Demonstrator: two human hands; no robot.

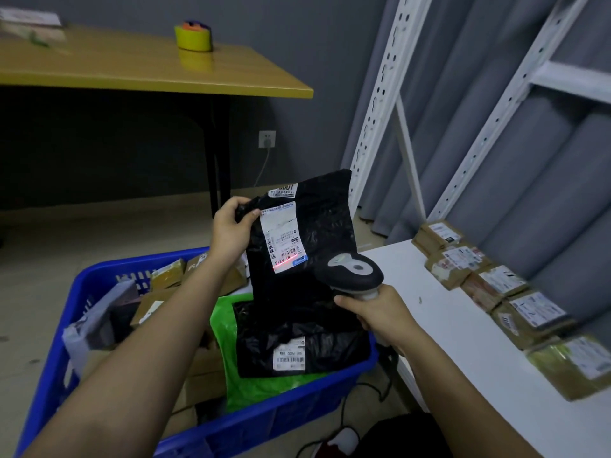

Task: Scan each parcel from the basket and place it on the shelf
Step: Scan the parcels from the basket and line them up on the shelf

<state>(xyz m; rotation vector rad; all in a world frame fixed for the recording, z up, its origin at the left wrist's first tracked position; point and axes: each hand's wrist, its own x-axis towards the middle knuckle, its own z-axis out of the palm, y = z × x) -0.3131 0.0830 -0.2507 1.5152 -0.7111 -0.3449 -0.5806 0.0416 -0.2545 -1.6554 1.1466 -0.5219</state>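
scanner handle (370, 294) hidden in right hand (380, 312).

There is only the one view, from a wide-angle camera worn on the person's head, looking forward and down over both forearms, which reach in from the bottom edge. It sits close above the blue basket (231, 428) at lower left and the white shelf (469, 325) board at lower right, so these fill the near ground. Further off it faces a grey wall with a yellow desk (148, 74) at upper left, and the wide lens bends the shelf uprights (380, 94) on the right.
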